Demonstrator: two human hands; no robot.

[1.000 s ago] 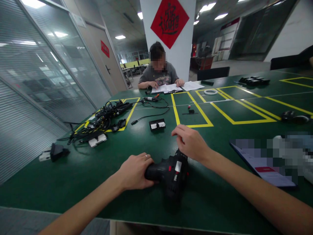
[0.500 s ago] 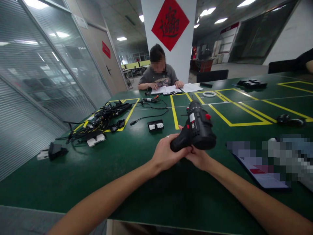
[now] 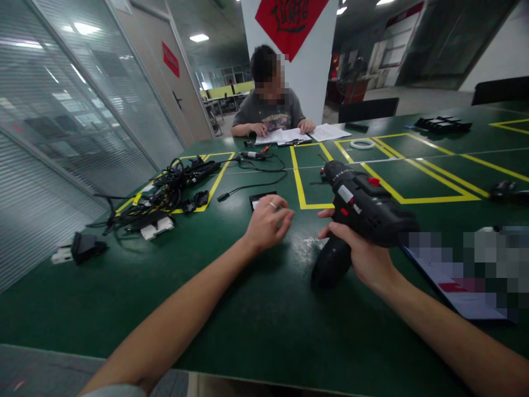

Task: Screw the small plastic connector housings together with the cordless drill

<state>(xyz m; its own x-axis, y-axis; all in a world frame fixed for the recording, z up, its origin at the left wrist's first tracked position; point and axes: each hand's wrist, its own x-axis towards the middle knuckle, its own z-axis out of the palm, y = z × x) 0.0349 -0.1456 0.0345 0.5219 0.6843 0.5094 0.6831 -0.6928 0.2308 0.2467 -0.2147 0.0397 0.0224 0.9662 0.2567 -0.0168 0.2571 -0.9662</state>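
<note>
Workroom with a glass partition along the left side and a white pillar bearing a red diamond-shaped poster (image 3: 289, 25). A long green desk (image 3: 231, 325) runs forward from the viewer and is marked with yellow tape rectangles (image 3: 300, 179). At its far end, 1 seated person (image 3: 268, 105) in a grey T-shirt rests both hands on sheets of paper (image 3: 326, 132). On the near right lies a blue-edged folder (image 3: 458, 292), partly obscured by blurring.

A black cordless drill (image 3: 363, 212) is raised just above the desk on the right, its chuck directed away from the viewer and its red-marked body lying across the right hand (image 3: 359, 251). The right fingers (image 3: 341, 231) are curled around the grip, holding the tool firmly, with the base of the handle hanging below the hand. The left hand (image 3: 268, 223) holds nothing and hovers over the desk, well short of the drill. The left fingers (image 3: 285, 216) are loosely bent and slightly separated, with a ring (image 3: 273, 205) on 1 of them. They lie just beside a black box with a white label (image 3: 258, 202), though contact cannot be determined. To the left, a tangle of black cables (image 3: 165, 190) lies inside and across a yellow tape outline.
</note>
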